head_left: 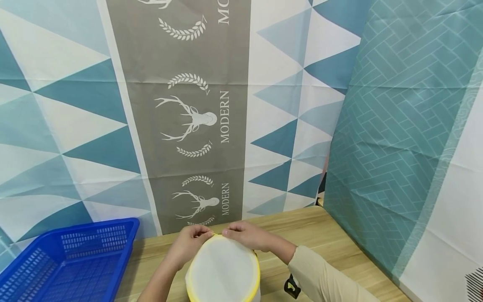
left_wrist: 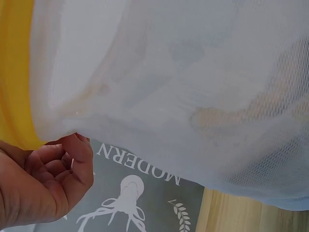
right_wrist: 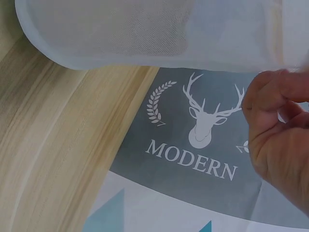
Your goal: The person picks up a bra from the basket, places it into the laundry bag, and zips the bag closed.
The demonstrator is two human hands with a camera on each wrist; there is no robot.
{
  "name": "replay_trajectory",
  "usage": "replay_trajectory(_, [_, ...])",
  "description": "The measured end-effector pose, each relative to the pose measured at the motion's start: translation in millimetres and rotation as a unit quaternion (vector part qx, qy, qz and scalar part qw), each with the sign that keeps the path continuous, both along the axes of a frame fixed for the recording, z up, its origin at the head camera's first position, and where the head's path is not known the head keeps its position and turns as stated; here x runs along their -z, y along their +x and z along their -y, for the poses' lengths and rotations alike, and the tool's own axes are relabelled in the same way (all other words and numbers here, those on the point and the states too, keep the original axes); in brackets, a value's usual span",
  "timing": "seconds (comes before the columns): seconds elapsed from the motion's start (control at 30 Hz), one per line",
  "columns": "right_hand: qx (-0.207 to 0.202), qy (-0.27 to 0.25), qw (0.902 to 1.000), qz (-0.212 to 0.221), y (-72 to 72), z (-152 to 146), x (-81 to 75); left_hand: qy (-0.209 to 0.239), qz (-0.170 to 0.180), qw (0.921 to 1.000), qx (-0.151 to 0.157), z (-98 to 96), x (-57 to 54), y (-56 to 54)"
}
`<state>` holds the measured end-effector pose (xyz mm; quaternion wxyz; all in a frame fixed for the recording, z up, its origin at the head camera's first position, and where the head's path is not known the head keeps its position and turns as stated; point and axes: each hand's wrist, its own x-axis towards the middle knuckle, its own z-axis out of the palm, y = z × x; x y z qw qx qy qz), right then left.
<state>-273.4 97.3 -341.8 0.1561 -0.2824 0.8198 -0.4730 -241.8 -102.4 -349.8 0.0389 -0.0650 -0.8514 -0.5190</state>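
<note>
A round white mesh laundry bag (head_left: 223, 268) with yellow trim stands at the near edge of the head view, its lower part cut off. My left hand (head_left: 192, 244) pinches the yellow rim at the far side, thumb against curled fingers. Just to its right, my right hand (head_left: 247, 235) pinches the same rim, a short gap between the two. In the left wrist view the left hand (left_wrist: 58, 179) grips the edge beside the yellow band (left_wrist: 14, 72). The right hand (right_wrist: 280, 121) has curled fingers at the bag's edge (right_wrist: 145, 58); its fingertips are partly hidden.
A blue plastic basket (head_left: 86, 268) with perforated walls sits on the left. Near the right forearm is a small black item (head_left: 292, 287) with a yellow mark. The wooden table (head_left: 324, 235) meets a patterned cloth (head_left: 196, 126) behind and a teal cloth (head_left: 392, 138) on the right.
</note>
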Motion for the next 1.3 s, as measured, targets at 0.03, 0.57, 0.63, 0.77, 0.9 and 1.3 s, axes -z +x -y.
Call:
replay_trajectory(0.03, [0.004, 0.001, 1.0, -0.001, -0.1, 1.0, 0.0, -0.002, -0.001, 1.0, 0.004, -0.5, -0.9, -0.4])
replay_trajectory(0.57, [0.043, -0.02, 0.9989, -0.001, -0.1, 13.2, 7.8, -0.006, -0.014, 0.9992, 0.037, -2.2, -1.9, -3.8])
replay_trajectory(0.63, [0.046, -0.027, 0.9986, 0.003, 0.5, 13.4, 8.3, -0.006, -0.013, 0.9992, 0.036, -1.5, -1.2, -3.7])
replay_trajectory(0.77, [0.053, -0.041, 0.9977, 0.002, 2.1, 14.5, 9.4, 0.003, -0.008, 0.9995, 0.03, -0.1, 0.6, -3.7])
replay_trajectory(0.9, [0.058, -0.049, 0.9971, -0.005, 3.7, 16.0, 11.3, 0.012, -0.004, 0.9997, 0.022, 1.0, 2.7, -4.1])
replay_trajectory(1.3, [0.056, -0.072, 0.9958, 0.005, 3.9, 17.7, 13.6, 0.026, -0.008, 0.9996, 0.011, 3.8, 4.0, -3.0])
